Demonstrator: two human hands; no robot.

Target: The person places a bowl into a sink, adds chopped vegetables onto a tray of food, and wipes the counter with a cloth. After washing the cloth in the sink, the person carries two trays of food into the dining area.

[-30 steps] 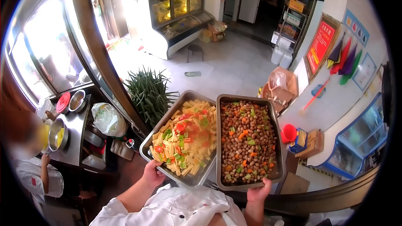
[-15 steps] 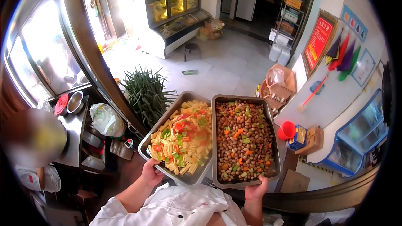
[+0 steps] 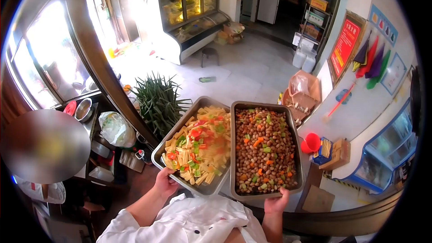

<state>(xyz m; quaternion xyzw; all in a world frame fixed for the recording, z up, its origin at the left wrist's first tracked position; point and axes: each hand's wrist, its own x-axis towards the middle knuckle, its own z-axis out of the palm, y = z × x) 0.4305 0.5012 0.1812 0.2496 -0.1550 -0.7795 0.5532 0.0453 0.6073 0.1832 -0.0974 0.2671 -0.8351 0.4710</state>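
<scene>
My left hand [image 3: 165,184] grips the lower left corner of a metal tray [image 3: 208,190] filled with pale yellow strips [image 3: 209,153] and red and green pepper pieces. With my right hand [image 3: 276,201] I hold the lower right edge of a darker metal tray [image 3: 234,184] of brown beans or nuts [image 3: 265,153], mixed with orange and green pieces. Side by side in front of my chest, the trays meet along their inner edges. The fingers of both hands are partly hidden beneath the trays.
Another person in white [image 3: 42,191] is at the left, by a counter [image 3: 92,126] with a metal bowl [image 3: 83,109]. Long green leaves [image 3: 159,101] stand beyond my left tray. Right: a red bucket [image 3: 310,143] and boxes [image 3: 337,154]. A stool [image 3: 209,55] and display fridge [image 3: 191,13] are ahead.
The other person's blurred head has moved right over the counter, and their arm has lowered. Both trays stay in my hands, nearly unmoved; the view has shifted slightly.
</scene>
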